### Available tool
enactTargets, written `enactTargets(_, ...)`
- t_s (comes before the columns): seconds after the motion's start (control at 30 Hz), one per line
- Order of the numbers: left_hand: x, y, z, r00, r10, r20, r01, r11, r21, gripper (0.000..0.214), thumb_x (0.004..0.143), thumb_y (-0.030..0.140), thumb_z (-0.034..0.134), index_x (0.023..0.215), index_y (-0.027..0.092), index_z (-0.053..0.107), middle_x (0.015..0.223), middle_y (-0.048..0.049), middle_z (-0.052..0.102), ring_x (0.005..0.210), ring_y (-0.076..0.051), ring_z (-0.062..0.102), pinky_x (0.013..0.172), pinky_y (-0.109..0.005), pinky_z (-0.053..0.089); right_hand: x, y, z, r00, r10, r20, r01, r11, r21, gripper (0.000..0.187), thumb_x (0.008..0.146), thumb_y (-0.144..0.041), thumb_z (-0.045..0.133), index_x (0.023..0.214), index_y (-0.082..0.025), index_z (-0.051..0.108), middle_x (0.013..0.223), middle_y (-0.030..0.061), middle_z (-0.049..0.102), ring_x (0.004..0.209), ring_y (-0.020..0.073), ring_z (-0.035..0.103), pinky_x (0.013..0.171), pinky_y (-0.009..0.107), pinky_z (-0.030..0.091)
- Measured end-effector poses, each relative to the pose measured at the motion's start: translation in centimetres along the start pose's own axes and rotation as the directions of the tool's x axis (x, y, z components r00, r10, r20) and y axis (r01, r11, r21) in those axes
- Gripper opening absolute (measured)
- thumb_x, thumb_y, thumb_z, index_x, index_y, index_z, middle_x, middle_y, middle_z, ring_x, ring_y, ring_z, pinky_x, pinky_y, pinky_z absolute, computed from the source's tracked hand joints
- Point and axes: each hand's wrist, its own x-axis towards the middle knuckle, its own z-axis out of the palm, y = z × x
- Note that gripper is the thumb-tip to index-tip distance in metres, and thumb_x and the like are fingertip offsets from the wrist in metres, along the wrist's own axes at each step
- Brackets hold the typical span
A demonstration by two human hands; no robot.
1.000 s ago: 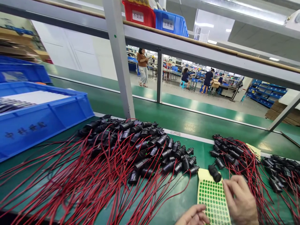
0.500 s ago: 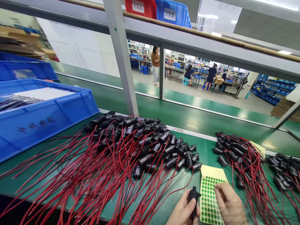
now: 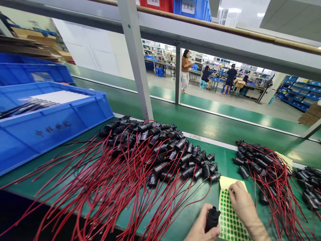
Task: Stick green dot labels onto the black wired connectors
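Note:
My left hand (image 3: 202, 226) is closed round a black cylindrical part (image 3: 212, 218), whose narrow stub points up. Just to its right lies a pale yellow sheet of green dot stickers (image 3: 227, 214), its upper strip bare of dots. Over the top rows of dots, my right hand (image 3: 239, 199) has thumb and forefinger pinched together; whatever is between the fingertips is too small to make out. Beyond my hands, a large heap of similar black parts (image 3: 160, 150) with long red wires (image 3: 112, 190) covers the green bench; a few parts carry a green dot.
Right of the sheet lies a second heap of wired black parts (image 3: 255, 164), with another (image 3: 309, 187) at the right edge. A blue bin (image 3: 57, 130) stands at the left. A metal post (image 3: 135, 63) holds up a shelf overhead. People work in the background.
The black part in my left hand has tilted, showing more of its end. My right hand has shifted up the sheet towards its top rows. The view has swung slightly.

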Motion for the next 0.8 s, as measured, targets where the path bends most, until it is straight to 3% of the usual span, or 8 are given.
enactTargets(0.17, -0.4, 1.0, 0.5, 0.998, 0.066, -0.01, -0.065, 0.993, 0.097, 0.062, 0.074, 0.067, 0.069, 0.1, 0.025, 0.032, 0.075, 0.0062, 0.045, 0.061, -0.009, 0.035, 0.06, -0.025, 0.028, -0.8, 0.5, -0.4, 1.0, -0.03, 0.004, 0.03, 0.997, 0.075, 0.026, 0.096, -0.03, 0.039, 0.077, -0.024, 0.056, 0.077, 0.0018, 0.058, 0.065, 0.0153, 0.061, 0.057, 0.025, 0.048)
enactTargets(0.27, -1.0, 1.5, 0.6, 0.999, 0.034, -0.035, -0.03, 0.992, 0.121, 0.059, 0.073, 0.063, 0.073, 0.1, 0.024, 0.037, 0.081, 0.0037, 0.046, 0.068, -0.011, 0.038, 0.062, -0.025, 0.028, -2.3, 0.6, -0.8, 1.0, -0.002, -0.021, 0.008, 0.968, 0.25, 0.024, 0.096, -0.032, 0.044, 0.081, -0.023, 0.06, 0.078, 0.0021, 0.06, 0.068, 0.0147, 0.064, 0.062, 0.023, 0.054)
enactTargets(0.33, -1.4, 1.6, 0.7, 0.999, 0.015, -0.04, -0.011, 0.994, 0.11, 0.059, 0.072, 0.062, 0.074, 0.101, 0.024, 0.04, 0.085, 0.003, 0.045, 0.071, -0.012, 0.037, 0.063, -0.025, 0.027, -3.7, 0.1, -1.1, 0.996, 0.07, -0.053, -0.038, 0.891, 0.453, 0.02, 0.094, -0.034, 0.052, 0.083, -0.022, 0.064, 0.08, 0.0034, 0.061, 0.072, 0.0157, 0.065, 0.066, 0.023, 0.056)
enactTargets(0.47, -1.8, 1.7, 0.9, 0.998, -0.008, -0.067, 0.017, 0.991, 0.132, 0.057, 0.07, 0.059, 0.077, 0.1, 0.024, 0.044, 0.083, 0.0039, 0.042, 0.071, -0.013, 0.036, 0.064, -0.025, 0.029, -6.3, -2.0, -1.6, 0.972, 0.233, -0.036, -0.121, 0.622, 0.773, 0.024, 0.088, -0.043, 0.064, 0.076, -0.022, 0.066, 0.084, 0.0061, 0.061, 0.081, 0.0197, 0.067, 0.066, 0.025, 0.058)
enactTargets(0.53, -2.0, 2.0, 1.2, 0.996, -0.028, -0.079, 0.039, 0.988, 0.147, 0.055, 0.071, 0.058, 0.077, 0.1, 0.023, 0.046, 0.083, 0.0035, 0.042, 0.072, -0.013, 0.038, 0.065, -0.025, 0.03, -7.1, -3.2, -1.9, 0.973, 0.231, -0.001, -0.133, 0.564, 0.815, 0.031, 0.085, -0.049, 0.065, 0.071, -0.022, 0.066, 0.083, 0.0067, 0.061, 0.08, 0.0201, 0.066, 0.067, 0.027, 0.058)
enactTargets(0.8, -2.0, 3.5, 2.1, 0.999, -0.032, -0.043, 0.037, 0.991, 0.126, 0.05, 0.076, 0.057, 0.073, 0.098, 0.024, 0.044, 0.081, 0.0047, 0.041, 0.067, -0.011, 0.032, 0.061, -0.025, 0.026, -7.4, -5.8, -2.2, 0.982, 0.19, 0.02, -0.125, 0.56, 0.819, 0.042, 0.086, -0.055, 0.061, 0.062, -0.022, 0.065, 0.08, 0.0076, 0.062, 0.078, 0.0198, 0.065, 0.068, 0.028, 0.056)
